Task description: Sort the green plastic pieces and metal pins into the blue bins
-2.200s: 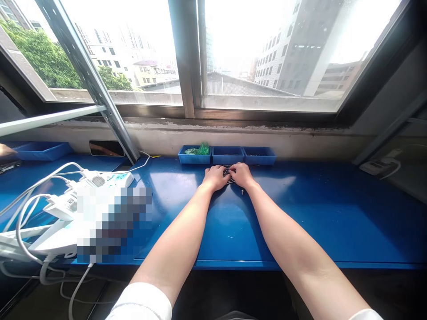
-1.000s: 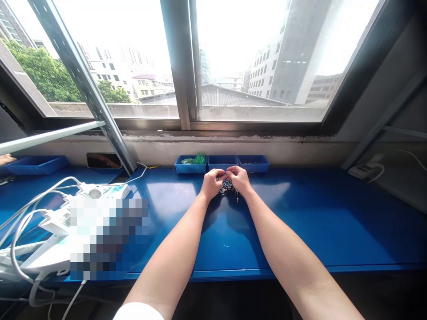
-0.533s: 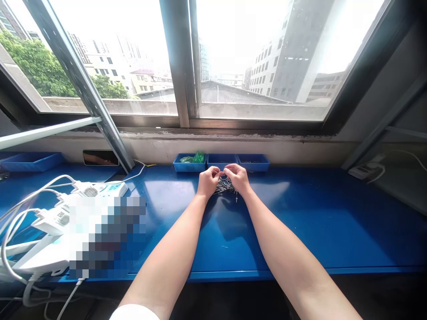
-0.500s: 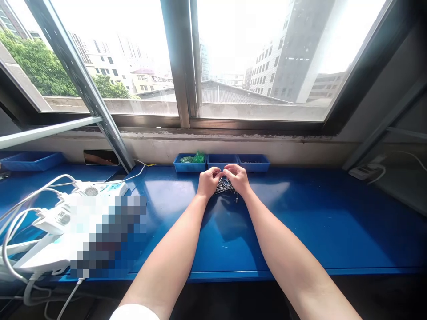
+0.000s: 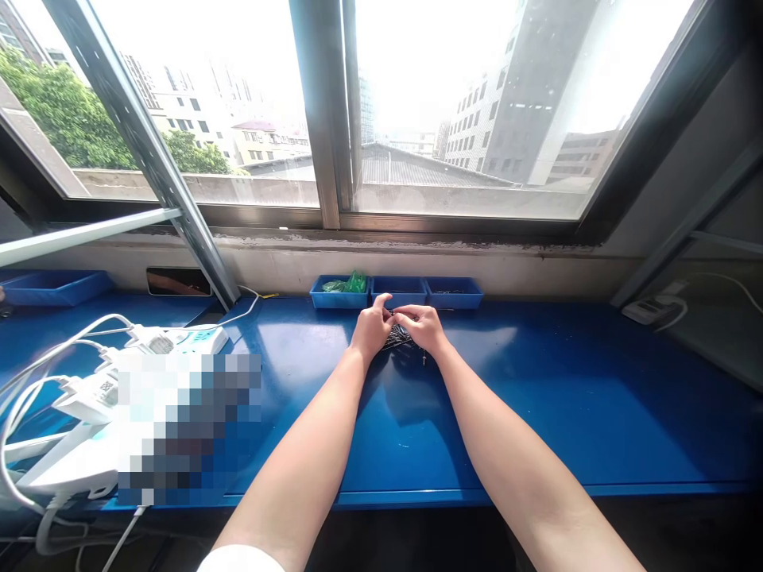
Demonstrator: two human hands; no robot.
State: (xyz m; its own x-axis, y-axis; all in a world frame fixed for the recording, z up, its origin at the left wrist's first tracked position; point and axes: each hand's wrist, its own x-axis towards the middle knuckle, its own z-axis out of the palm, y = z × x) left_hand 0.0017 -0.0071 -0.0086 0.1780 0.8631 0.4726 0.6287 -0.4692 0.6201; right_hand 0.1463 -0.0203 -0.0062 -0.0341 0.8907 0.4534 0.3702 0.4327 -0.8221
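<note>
Over a pile of small silvery metal pieces [image 5: 400,337], which look like screws or similar hardware, my two hands meet with fingertips close together. My left hand [image 5: 372,327] has its thumb and some fingers pinched, while one finger points up and away. From the other side, my right hand [image 5: 422,324] pinches at the same spot. Whatever sits between the fingertips is too small to name. One loose metal piece [image 5: 424,360] lies on the blue table [image 5: 411,445] just below my right hand. The hands partly cover the pile.
Three small blue bins stand behind the hands: the left bin [image 5: 339,299] holds green plastic bags, the right bin [image 5: 454,300] small dark parts. A white power strip [image 5: 71,469] with cables lies at left, beside a pixelated patch. A phone [image 5: 179,281] leans near the metal post [image 5: 203,258].
A finger of my left hand has lifted and now points up. My right hand's fingers have lowered and drawn together near the left fingertips.
</note>
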